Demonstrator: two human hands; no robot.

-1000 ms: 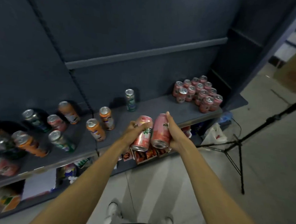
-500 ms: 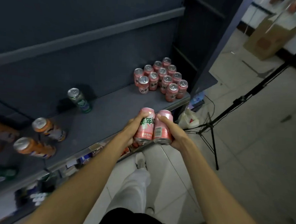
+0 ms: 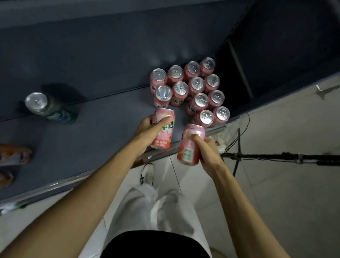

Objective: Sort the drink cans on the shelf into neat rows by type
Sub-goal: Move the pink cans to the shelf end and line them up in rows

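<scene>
Both held cans, side by side earlier, are now apart: the left hand (image 3: pixel 146 129) grips a pink can (image 3: pixel 163 128) over the shelf (image 3: pixel 72 144), the right hand (image 3: pixel 208 155) grips another pink can (image 3: pixel 189 147) at its front edge. Beyond them a cluster of pink cans (image 3: pixel 193 91) fills the shelf's right end, with a green can (image 3: pixel 48 109) well apart to the left.

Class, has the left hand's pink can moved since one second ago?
Yes. The pink can in the left hand has travelled rightward along the shelf, now close beside the pink can cluster.

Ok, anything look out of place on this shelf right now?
Yes. A green can stands alone, left of the pink cans packed in rows at the shelf's right end. Orange cans sit at the far left edge, blurred.
</scene>
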